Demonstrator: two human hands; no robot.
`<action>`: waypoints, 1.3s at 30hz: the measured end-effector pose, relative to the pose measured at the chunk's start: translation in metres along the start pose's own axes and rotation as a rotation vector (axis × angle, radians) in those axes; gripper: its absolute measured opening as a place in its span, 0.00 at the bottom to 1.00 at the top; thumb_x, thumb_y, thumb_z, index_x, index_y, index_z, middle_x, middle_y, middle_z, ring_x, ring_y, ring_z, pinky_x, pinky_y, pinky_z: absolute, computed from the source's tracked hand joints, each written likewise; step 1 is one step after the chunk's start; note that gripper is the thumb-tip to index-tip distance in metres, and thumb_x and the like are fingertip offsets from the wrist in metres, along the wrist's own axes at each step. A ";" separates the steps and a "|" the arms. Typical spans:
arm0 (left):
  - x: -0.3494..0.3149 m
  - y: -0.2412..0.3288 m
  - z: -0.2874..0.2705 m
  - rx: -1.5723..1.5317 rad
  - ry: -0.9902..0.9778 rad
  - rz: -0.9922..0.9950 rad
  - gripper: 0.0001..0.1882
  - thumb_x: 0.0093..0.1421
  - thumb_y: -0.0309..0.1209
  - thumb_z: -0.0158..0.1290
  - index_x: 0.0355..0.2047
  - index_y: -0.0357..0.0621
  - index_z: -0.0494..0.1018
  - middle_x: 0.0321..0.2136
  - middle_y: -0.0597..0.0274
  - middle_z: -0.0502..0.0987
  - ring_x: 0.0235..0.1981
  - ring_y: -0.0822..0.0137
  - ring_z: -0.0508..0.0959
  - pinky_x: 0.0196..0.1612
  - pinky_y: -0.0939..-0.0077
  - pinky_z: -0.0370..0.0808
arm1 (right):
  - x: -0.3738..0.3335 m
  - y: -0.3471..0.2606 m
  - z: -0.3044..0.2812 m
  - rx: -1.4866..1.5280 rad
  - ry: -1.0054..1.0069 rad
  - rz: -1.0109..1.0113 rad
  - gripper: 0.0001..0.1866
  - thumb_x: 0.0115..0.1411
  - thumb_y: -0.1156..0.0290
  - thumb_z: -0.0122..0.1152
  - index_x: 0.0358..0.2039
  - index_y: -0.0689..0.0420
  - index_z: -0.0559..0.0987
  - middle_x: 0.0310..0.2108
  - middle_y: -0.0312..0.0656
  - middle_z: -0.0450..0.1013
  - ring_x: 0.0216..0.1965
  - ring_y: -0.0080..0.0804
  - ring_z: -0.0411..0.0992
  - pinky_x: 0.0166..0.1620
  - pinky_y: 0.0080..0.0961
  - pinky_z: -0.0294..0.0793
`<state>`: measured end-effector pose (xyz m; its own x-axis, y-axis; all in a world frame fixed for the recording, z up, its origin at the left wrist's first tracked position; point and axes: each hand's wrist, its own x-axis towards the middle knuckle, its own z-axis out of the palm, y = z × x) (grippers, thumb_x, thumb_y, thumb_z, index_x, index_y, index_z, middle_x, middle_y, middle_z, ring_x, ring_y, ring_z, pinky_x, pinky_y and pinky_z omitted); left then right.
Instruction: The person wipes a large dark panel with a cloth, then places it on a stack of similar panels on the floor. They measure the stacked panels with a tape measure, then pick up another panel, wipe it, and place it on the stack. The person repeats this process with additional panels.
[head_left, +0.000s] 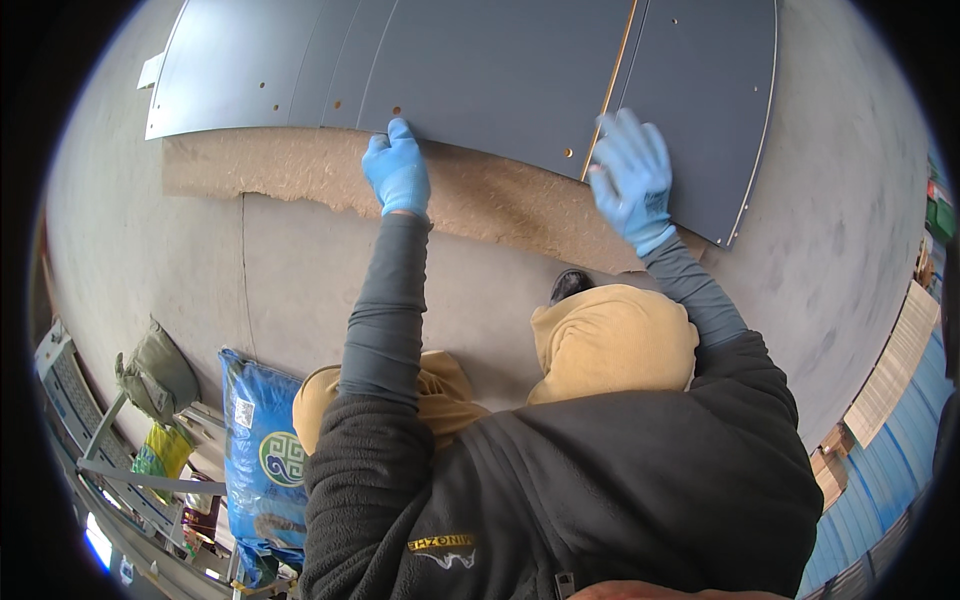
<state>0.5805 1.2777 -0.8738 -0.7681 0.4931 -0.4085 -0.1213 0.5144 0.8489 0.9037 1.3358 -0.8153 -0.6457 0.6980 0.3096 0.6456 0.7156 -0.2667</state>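
Beside seam (618, 60), right hand (635, 180) (nearer one) was over narrow panel (705, 110), fingers loosely spread; left of seam, left hand (398, 175) curled at near edge of wide panel (490, 80), pinch unclear. Seam ran away from hands.

- Wide panel (490, 70): dark blue-grey, smooth, lying flat at the top centre, holes near its lower edge.
- Right panel (710, 100): matching colour, flat at the upper right, small holes near its edges; a thin orange-brown line marks the seam between them.
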 end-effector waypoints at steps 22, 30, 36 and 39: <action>-0.001 -0.002 0.002 0.049 0.026 0.004 0.24 0.69 0.42 0.56 0.24 0.33 0.73 0.19 0.55 0.75 0.23 0.66 0.72 0.33 0.60 0.74 | 0.016 0.023 0.015 -0.172 -0.090 0.044 0.12 0.54 0.65 0.69 0.37 0.58 0.81 0.66 0.47 0.71 0.74 0.48 0.59 0.74 0.51 0.58; -0.003 0.003 0.004 0.051 0.031 -0.018 0.24 0.69 0.42 0.56 0.24 0.32 0.74 0.19 0.55 0.76 0.22 0.66 0.72 0.32 0.61 0.74 | 0.014 0.024 0.016 -0.147 -0.061 0.033 0.11 0.54 0.67 0.69 0.35 0.58 0.81 0.65 0.47 0.72 0.73 0.48 0.61 0.73 0.51 0.59; -0.006 0.016 -0.001 0.114 0.039 -0.049 0.20 0.67 0.39 0.57 0.30 0.29 0.75 0.27 0.49 0.80 0.28 0.61 0.78 0.36 0.59 0.77 | 0.016 0.022 0.015 -0.156 -0.046 0.020 0.12 0.53 0.67 0.68 0.36 0.58 0.80 0.64 0.48 0.73 0.73 0.49 0.62 0.72 0.51 0.61; -0.003 0.019 0.000 0.080 0.051 -0.017 0.19 0.66 0.39 0.58 0.32 0.29 0.75 0.29 0.48 0.81 0.29 0.60 0.79 0.38 0.59 0.77 | 0.016 0.022 0.016 -0.161 -0.038 0.012 0.12 0.53 0.68 0.67 0.37 0.57 0.79 0.64 0.48 0.73 0.72 0.49 0.62 0.72 0.51 0.61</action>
<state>0.5800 1.2860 -0.8569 -0.7977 0.4481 -0.4036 -0.0859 0.5780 0.8115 0.9009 1.3630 -0.8302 -0.6506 0.7091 0.2719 0.7082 0.6957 -0.1199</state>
